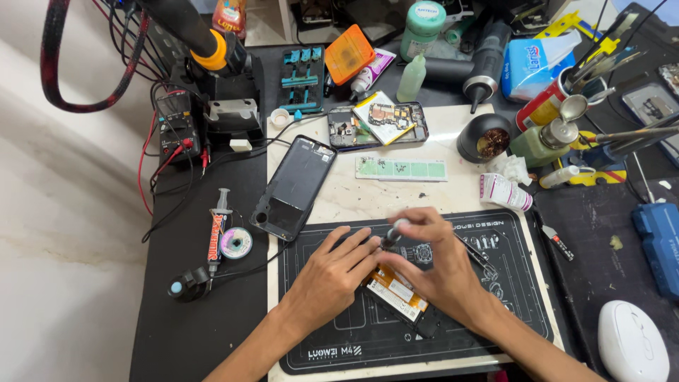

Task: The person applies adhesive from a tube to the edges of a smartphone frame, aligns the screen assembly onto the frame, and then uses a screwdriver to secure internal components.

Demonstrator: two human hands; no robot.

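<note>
The opened phone (399, 297) lies on the black mat (339, 339), under both hands. The left hand (329, 279) presses it with fingers together; the right hand (438, 265) pinches a screwdriver (391, 235) upright over it.

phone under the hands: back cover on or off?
Off. The phone lies opened, its orange-labelled battery exposed, between left hand and right hand.

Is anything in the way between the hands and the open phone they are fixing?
Nothing visible. The left hand rests on the opened phone, and the right hand holds a small screwdriver right over it.
</note>
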